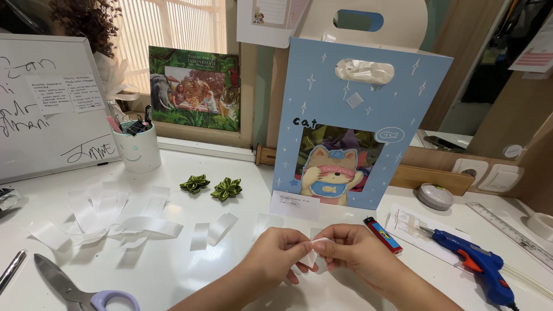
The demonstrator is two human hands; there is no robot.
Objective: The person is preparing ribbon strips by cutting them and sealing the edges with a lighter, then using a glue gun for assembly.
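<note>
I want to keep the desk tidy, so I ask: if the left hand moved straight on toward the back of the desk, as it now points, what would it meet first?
Probably the small white card before the blue gift bag; the left hand pinches a white ribbon piece. Depth is unclear.

Both hands meet near the counter's (173,270) front edge: left hand (273,253) and right hand (357,250) pinch a small folded white ribbon (314,249) between their fingers (302,245). A lighter (382,235) lies just beside the right hand; scissors (75,288) rest at the front left corner.

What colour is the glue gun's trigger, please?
Orange, on the blue glue gun; the head view shows it.
</note>
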